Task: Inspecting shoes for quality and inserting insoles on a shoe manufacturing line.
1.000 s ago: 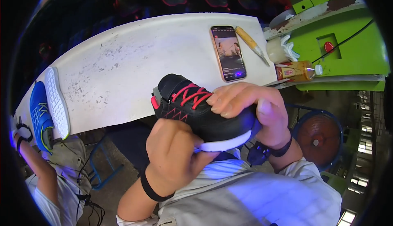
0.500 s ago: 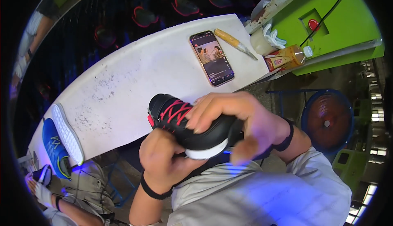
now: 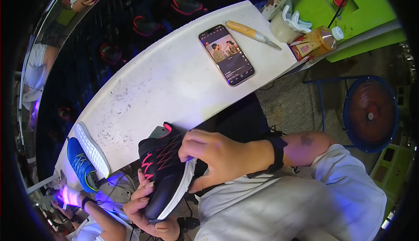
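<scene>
A black sneaker [image 3: 168, 181] with red crossed laces and a white sole is between my hands, off the near edge of the white table. Its toe points down toward me, and its opening with a pinkish-red lining faces the table. My left hand [image 3: 146, 208] is closed around the toe end, fingers along the upper. On the other side my right hand [image 3: 214, 153] grips the shoe by the white sole and side wall, fingers bent, thumb low by the sole. Part of the sole is covered by that hand.
On the white table [image 3: 148, 92] lie a phone [image 3: 227, 55] and a wooden-handled tool [image 3: 253, 34]. A cup [image 3: 283, 27] and a drink bottle [image 3: 316, 44] stand by green machinery. Blue [image 3: 81, 164] and white-soled shoes lie left, near a co-worker's arm [image 3: 102, 219]. A round stool [image 3: 371, 114] stands right.
The sneaker has turned and moved lower, its toe now toward me. My left hand has shifted down to the toe, and my right hand from over the top to the sole's side.
</scene>
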The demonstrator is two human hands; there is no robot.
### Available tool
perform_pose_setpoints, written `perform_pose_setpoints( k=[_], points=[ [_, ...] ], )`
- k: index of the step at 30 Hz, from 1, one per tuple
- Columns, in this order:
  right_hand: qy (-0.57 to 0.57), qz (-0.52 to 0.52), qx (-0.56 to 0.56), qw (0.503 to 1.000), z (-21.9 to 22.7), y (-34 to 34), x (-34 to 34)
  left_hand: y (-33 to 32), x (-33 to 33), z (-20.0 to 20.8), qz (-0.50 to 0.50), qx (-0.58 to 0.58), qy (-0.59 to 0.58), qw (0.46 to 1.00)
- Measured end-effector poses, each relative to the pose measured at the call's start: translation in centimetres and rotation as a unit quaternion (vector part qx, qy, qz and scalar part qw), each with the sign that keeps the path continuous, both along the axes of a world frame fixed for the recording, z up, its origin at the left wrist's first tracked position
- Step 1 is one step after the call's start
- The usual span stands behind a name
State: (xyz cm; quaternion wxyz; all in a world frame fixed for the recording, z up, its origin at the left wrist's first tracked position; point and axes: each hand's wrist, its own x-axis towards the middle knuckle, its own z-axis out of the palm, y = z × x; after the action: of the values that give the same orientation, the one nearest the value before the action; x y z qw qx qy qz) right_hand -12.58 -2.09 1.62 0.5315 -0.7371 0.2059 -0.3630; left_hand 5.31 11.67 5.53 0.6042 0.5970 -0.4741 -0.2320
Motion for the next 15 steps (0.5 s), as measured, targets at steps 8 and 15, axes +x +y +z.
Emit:
perform_pose_setpoints(
  k=[8, 15],
  points=[
    [-0.046, -0.004, -0.092, 0.995, 3.1, 1.7, -0.6, -1.3, -1.7, 1.2, -0.083, 0.011, -0.05, 0.995],
    [-0.111, 0.028, -0.168, 0.979, 2.6, 0.6, 0.1, -1.8, 0.6, 0.9, -0.189, -0.047, -0.085, 0.977]
  ],
)
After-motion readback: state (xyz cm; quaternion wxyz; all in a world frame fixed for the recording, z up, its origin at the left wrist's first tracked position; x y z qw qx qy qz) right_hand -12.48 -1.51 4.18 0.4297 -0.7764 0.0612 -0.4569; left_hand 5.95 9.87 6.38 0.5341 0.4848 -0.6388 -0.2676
